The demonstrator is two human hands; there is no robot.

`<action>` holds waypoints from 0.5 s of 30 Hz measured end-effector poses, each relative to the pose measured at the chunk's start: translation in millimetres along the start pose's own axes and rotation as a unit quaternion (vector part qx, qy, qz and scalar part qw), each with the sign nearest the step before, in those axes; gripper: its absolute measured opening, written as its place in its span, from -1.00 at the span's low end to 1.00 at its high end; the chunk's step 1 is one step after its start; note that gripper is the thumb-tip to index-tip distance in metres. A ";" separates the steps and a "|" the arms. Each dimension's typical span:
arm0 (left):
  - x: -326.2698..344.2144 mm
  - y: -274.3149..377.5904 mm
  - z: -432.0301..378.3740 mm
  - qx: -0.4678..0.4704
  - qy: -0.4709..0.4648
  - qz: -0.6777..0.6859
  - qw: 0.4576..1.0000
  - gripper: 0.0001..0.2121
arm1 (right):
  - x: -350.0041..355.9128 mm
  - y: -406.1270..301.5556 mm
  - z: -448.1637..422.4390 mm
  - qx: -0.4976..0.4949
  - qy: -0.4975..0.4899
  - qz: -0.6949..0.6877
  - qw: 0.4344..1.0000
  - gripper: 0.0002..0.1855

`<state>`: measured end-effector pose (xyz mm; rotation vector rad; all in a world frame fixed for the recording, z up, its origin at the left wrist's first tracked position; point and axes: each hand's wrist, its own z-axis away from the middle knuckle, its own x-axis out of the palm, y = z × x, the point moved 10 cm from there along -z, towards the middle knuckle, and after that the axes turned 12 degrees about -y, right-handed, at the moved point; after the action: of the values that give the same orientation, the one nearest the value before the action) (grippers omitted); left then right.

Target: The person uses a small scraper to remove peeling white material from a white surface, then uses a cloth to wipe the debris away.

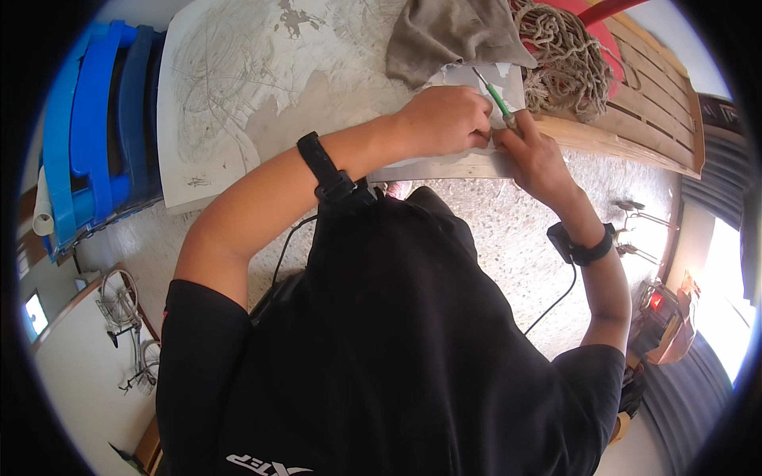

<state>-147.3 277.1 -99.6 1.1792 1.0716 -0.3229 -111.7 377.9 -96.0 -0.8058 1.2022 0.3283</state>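
Observation:
My right hand (pixel 539 157) is at the front right corner of a worn white tabletop (pixel 238 89). In it is a slim hand tool with a green handle (pixel 498 100) and a thin metal shaft, whose tip points away from me. Beside it, almost touching, my left hand (pixel 449 122) has its fingers curled in; whether something small is pinched there is hidden. A crumpled grey-brown cloth (pixel 452 38) lies just beyond both hands.
Right of the table, a heap of knotted beige cord (pixel 565 65) rests against a red plastic object (pixel 610 50) on a slatted wooden frame (pixel 649 113). Blue plastic furniture (pixel 89 125) stands at the left. Cables (pixel 556 300) hang from bands on both my wrists.

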 end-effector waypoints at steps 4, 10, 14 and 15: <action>5.7 15.7 6.1 0.021 0.037 -0.003 0.999 -0.85 | -2.0 0.3 2.7 0.012 0.013 -0.002 1.000 -0.74; 9.9 19.6 10.6 0.014 0.129 0.035 0.991 -0.87 | 0.5 2.8 4.5 0.024 0.029 -0.015 0.999 -0.78; 12.7 25.3 5.0 0.042 0.141 0.034 0.989 -0.87 | -1.5 9.1 12.1 0.032 0.051 -0.061 0.996 -0.83; 12.1 27.4 1.8 0.045 0.144 0.046 0.987 -0.87 | -4.2 10.4 15.7 0.034 0.060 -0.074 0.995 -0.84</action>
<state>-121.1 290.3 -93.4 1.3821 1.2574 -0.1310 -108.7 396.9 -94.0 -0.8588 1.2506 0.1177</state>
